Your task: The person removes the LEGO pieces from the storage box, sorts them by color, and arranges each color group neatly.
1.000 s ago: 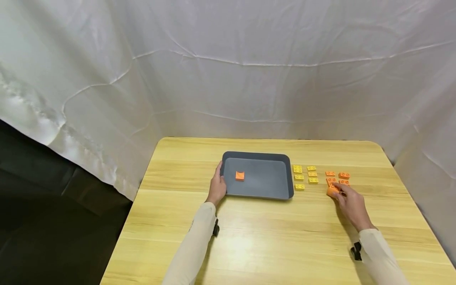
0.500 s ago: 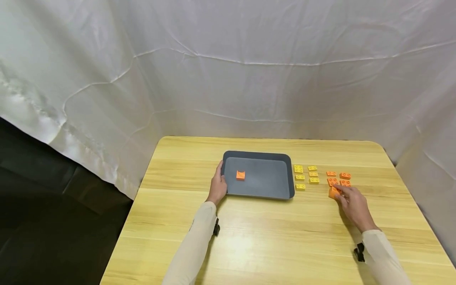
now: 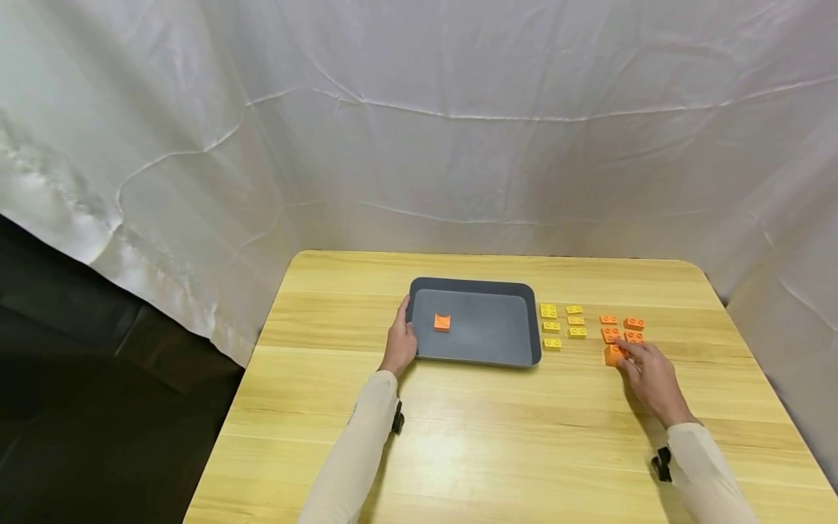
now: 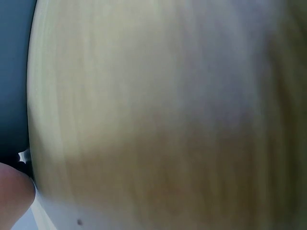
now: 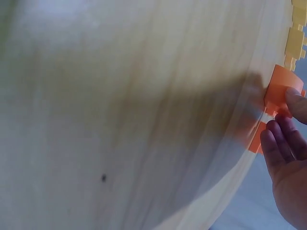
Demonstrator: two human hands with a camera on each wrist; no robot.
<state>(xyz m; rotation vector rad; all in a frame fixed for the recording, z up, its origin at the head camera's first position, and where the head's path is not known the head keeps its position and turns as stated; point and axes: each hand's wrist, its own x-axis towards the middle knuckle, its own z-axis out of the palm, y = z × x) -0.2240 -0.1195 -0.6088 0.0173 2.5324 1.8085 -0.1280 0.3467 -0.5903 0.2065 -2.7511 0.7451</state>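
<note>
At the dark grey tray's left side is my left hand, its fingers along the outer wall and thumb by the rim, gripping that edge. One orange block with a scooped top lies inside the tray, towards its left. Over on the right, my right hand pinches an orange toy brick at the near end of the orange group; in the right wrist view this brick shows a curved side, with the thumb on it. Several orange bricks lie just beyond the fingertips.
Several yellow bricks stand in two columns between the tray and the orange bricks. The wooden table ends at a pale curtain behind. Dark material lies beyond the table's left edge.
My right hand shifts very slightly right, then stays at the near orange brick, which now sits a little straighter. The left hand and the tray keep their places.
</note>
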